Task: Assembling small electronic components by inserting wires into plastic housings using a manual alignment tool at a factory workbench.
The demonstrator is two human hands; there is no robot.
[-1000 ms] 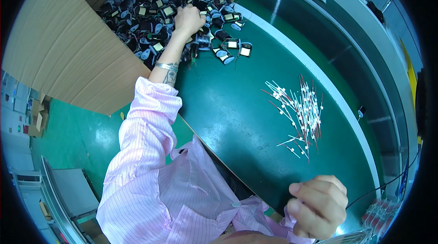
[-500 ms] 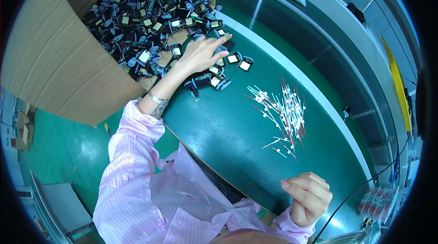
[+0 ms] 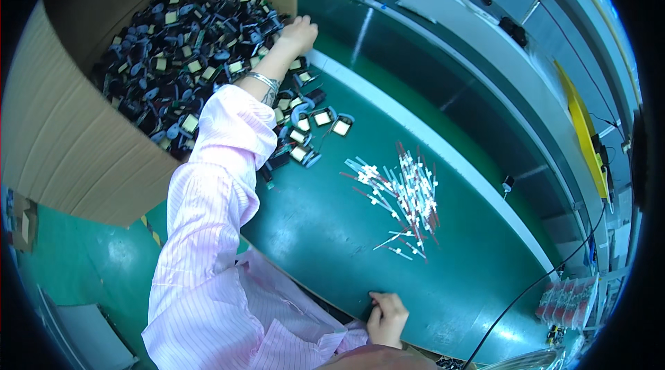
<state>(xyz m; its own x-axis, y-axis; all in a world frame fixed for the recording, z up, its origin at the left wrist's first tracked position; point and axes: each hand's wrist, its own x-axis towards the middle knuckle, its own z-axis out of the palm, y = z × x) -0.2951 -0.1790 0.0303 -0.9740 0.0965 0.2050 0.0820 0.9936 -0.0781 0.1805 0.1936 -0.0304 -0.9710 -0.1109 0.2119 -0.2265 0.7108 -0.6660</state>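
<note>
My left hand (image 3: 299, 34) reaches to the right front corner of a large cardboard box, with its fingers curled down. What those fingers hold, if anything, is hidden. Inside the box lies a heap of small black electronic units (image 3: 197, 44) with cream pads, grey round parts and thin wires. Several such units (image 3: 341, 125) have spilled onto the green table beside my left forearm. My right hand (image 3: 388, 316) rests at the near table edge, fingers bent into a loose fist with nothing visible in them. Beyond it lies a loose pile of thin red-and-white wires with white tabs (image 3: 415, 193).
The cardboard box (image 3: 90, 155) stands at the left, its near flap folded outward. A white rail (image 3: 429, 145) borders the far side of the green table (image 3: 312, 224). A black cable (image 3: 512, 311) crosses the right end, near a stack of clear-bagged red parts (image 3: 566, 302).
My left hand has moved away from the spilled units, farther up along the box edge. My right hand has shifted left and down along the near table edge. The view has shifted too.
</note>
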